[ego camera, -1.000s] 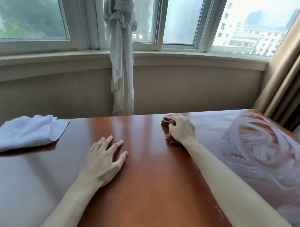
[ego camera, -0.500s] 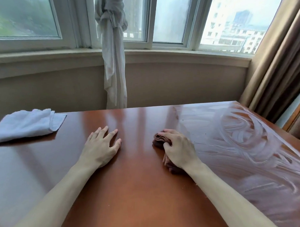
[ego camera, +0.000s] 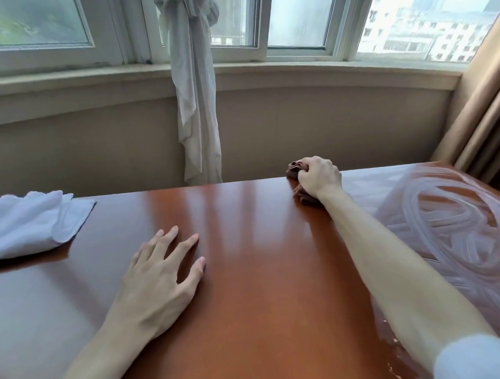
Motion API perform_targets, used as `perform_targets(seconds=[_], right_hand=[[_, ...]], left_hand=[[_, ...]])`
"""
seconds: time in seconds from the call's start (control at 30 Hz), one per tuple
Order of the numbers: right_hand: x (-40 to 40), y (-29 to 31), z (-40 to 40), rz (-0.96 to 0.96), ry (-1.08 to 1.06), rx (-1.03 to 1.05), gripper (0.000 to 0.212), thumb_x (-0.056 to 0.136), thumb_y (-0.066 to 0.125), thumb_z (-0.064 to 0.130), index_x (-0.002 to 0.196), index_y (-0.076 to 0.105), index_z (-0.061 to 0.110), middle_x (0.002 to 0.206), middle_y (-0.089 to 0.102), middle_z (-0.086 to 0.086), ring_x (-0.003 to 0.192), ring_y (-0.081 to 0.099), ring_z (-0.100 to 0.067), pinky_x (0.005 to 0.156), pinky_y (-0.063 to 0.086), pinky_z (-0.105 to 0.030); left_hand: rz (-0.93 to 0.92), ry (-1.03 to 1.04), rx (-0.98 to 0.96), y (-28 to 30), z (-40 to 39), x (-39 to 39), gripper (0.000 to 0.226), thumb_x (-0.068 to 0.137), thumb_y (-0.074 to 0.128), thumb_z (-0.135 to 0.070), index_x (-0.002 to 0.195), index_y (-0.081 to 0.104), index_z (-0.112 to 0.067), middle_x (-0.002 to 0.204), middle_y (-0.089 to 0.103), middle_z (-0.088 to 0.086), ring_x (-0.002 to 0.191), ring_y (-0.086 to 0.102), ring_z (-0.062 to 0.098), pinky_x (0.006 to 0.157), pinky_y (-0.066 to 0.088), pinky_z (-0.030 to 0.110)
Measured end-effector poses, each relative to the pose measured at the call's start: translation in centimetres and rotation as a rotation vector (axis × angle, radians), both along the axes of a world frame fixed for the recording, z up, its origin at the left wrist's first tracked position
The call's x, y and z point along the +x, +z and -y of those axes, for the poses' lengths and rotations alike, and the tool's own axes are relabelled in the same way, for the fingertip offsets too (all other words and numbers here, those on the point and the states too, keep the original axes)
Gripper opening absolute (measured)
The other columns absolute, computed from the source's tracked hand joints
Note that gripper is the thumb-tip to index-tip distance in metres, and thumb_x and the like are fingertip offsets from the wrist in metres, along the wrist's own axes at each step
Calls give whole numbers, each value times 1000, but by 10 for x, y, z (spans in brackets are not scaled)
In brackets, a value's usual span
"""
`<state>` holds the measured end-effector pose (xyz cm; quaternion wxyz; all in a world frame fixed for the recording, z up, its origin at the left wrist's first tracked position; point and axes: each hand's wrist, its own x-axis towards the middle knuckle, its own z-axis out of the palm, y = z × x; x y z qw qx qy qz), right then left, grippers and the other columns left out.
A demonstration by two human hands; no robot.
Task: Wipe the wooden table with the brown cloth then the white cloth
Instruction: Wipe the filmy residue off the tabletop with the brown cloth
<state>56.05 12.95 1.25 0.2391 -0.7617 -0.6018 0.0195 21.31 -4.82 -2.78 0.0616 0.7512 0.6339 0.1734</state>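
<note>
My right hand grips the bunched brown cloth and presses it on the glossy wooden table at its far edge, arm stretched out. Most of the cloth is hidden under the hand. My left hand rests flat on the table with fingers spread, near the middle. The folded white cloth lies on the table's left side, apart from both hands. Pale swirled wipe streaks cover the right part of the table.
A knotted white sheer curtain hangs from the window behind the table's far edge. Beige drapes hang at the right. A window sill and wall run behind the table.
My right hand has pushed the brown cloth away from me, from the table's middle to its far edge. The left hand stays flat in place. The white cloth has not moved.
</note>
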Motion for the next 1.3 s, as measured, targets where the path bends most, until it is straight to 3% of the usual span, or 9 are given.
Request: perform_targets(seconds=[0.13, 0.3, 0.43, 0.63, 0.8, 1.0, 1.3], right_hand=[[-11, 0, 39, -17, 30, 30, 39, 89, 50, 23, 117, 73, 38, 127, 66, 6, 117, 59, -28, 92, 50, -39], [-42, -2, 152, -6, 142, 24, 40, 89, 54, 22, 122, 72, 35, 137, 62, 11, 124, 57, -23, 97, 51, -40], [-66, -8, 252, 15, 214, 24, 44, 92, 55, 23, 132, 67, 37, 145, 57, 14, 137, 47, -14, 108, 41, -36], [-79, -10, 326, 29, 265, 24, 48, 91, 53, 25, 135, 63, 41, 145, 53, 21, 141, 39, -6, 107, 43, -34], [-58, 2, 264, 11, 242, -20, 45, 92, 53, 22, 131, 65, 41, 142, 55, 23, 131, 48, -10, 103, 43, -35], [-16, -5, 118, 41, 48, 22, 30, 89, 51, 19, 111, 71, 25, 120, 67, -1, 111, 60, -35, 83, 48, -41], [24, -3, -21, -4, 19, 6, 33, 78, 53, 22, 101, 75, 30, 104, 72, -4, 101, 64, -38, 79, 46, -37]], left_hand=[[3, 6, -44, 4, 3, 1, 78, 82, 12, -75, 150, 35, -47, 164, 24, -8, 153, 13, 13, 124, 14, 36], [-30, -13, -80, 7, 3, 2, 57, 99, 34, -60, 153, 32, -44, 166, 21, -3, 154, 11, 17, 125, 11, 39], [-39, -30, -111, 11, 5, 1, 57, 100, 35, -58, 154, 31, -40, 166, 19, 0, 154, 11, 19, 125, 8, 39], [-35, -26, -107, 9, 6, 2, 56, 100, 38, -56, 153, 34, -39, 165, 23, 3, 153, 15, 23, 125, 11, 41], [-38, -36, -82, 5, 4, 0, 56, 100, 36, -56, 154, 32, -40, 165, 22, 2, 153, 14, 23, 125, 11, 40], [-34, -11, -59, 4, 3, -1, 73, 85, 17, -68, 152, 33, -45, 164, 23, -6, 152, 16, 17, 124, 15, 38], [-37, 32, -57, 2, 2, -1, 60, 92, 16, -71, 147, 33, -55, 160, 24, -18, 149, 18, 8, 120, 21, 34]])
